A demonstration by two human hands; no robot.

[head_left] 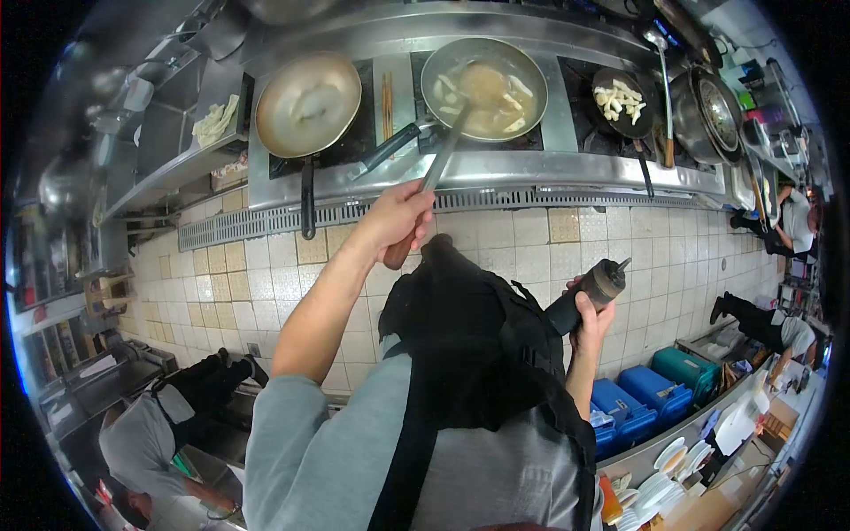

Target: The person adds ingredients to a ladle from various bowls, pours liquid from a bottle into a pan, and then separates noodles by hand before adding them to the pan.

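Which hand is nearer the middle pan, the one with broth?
Left. The left hand holds the ladle dipped in that pan; the right hand holds a bottle farther back.

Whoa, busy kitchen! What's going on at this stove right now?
A person stands cooking at a steel stove. Their left hand grips the long handle of a ladle, whose bowl sits in the middle wok of brownish broth with pale pieces. Their right hand holds a dark bottle up at their side, away from the pans. A second wok of pale liquid sits to the left, and a small pan of pale pieces to the right. Other people work nearby.
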